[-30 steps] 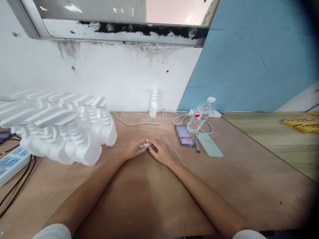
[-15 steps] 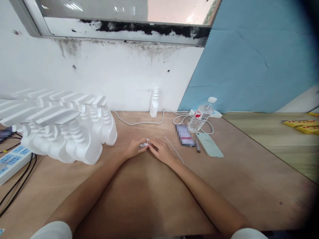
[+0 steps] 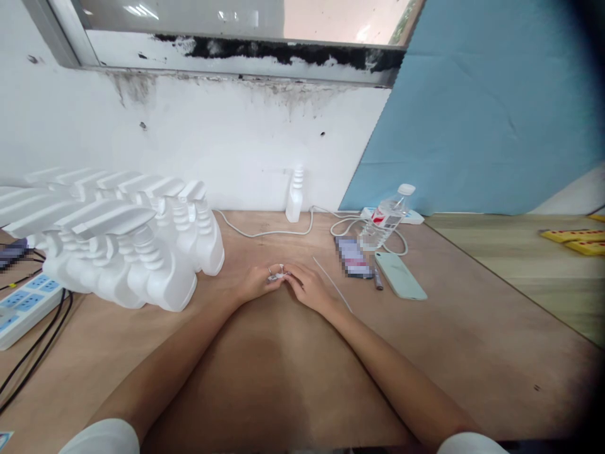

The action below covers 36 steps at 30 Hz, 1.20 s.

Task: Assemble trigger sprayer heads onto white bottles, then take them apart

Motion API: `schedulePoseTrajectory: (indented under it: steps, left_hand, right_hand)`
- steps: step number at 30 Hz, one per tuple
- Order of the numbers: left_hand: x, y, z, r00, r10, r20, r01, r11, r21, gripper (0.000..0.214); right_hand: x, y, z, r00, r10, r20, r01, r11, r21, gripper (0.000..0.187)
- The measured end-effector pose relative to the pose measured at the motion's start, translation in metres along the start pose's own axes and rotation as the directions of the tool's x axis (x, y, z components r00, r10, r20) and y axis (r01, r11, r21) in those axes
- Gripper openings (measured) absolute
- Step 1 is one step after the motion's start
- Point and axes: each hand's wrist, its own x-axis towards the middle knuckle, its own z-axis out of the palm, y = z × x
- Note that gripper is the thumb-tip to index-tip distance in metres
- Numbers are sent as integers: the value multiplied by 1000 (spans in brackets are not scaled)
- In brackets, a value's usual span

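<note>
Both my hands rest together on the wooden table (image 3: 293,372) at its middle. My left hand (image 3: 255,282) and my right hand (image 3: 308,287) pinch a small white plastic piece (image 3: 278,275) between their fingertips. A ring shows on a left finger. A thin white tube (image 3: 331,285) lies on the table just right of my right hand. A group of white spray bottles (image 3: 123,243) stands to the left of my left hand.
A single white bottle (image 3: 294,195) stands by the wall. To the right lie a water bottle (image 3: 385,217), a phone (image 3: 399,275), a pen (image 3: 378,279) and a white cable (image 3: 265,232). A power strip (image 3: 21,306) with black cords sits at far left. Yellow items (image 3: 574,239) lie far right.
The hands stay pinched on the small white piece; only the view has shifted slightly.
</note>
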Motion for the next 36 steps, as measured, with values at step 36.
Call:
schedulePoseTrajectory:
  steps: [36]
  left_hand:
    - [-4, -16, 15, 995, -47, -90, 37, 993, -116, 34]
  right_hand:
    - [1, -20, 6, 992, 125, 18, -119, 974, -195, 31]
